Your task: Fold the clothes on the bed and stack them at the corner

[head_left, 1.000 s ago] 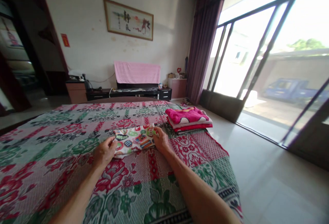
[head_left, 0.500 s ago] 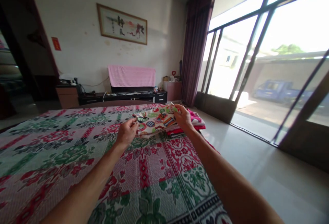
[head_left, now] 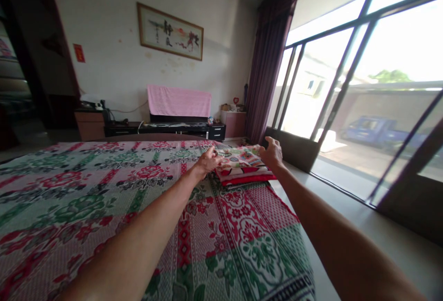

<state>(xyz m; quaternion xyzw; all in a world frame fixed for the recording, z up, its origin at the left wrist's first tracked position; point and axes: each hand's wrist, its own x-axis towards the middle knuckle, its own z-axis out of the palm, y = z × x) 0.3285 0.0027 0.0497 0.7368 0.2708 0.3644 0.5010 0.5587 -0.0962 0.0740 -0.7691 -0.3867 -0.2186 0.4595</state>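
Observation:
A folded cream cloth with colourful printed patches lies on top of a small stack of folded red and pink cloths. The stack rests near the right edge of a bed-sized floral spread. My left hand is closed on the left edge of the printed cloth, its fingertips pinching the fabric. At the opposite side, my right hand has its fingers apart beside the cloth's right edge. Whether its thumb still touches the fabric is hard to make out.
Beyond the spread stands a low black cabinet with a pink towel draped over a dark screen. Purple curtains hang beside large glass doors on the right. Pale floor runs along the spread's right side.
Both hands have moved right with the printed cloth, which has come down from above the spread onto the stack. My right hand has loosened its grip and its fingers have spread.

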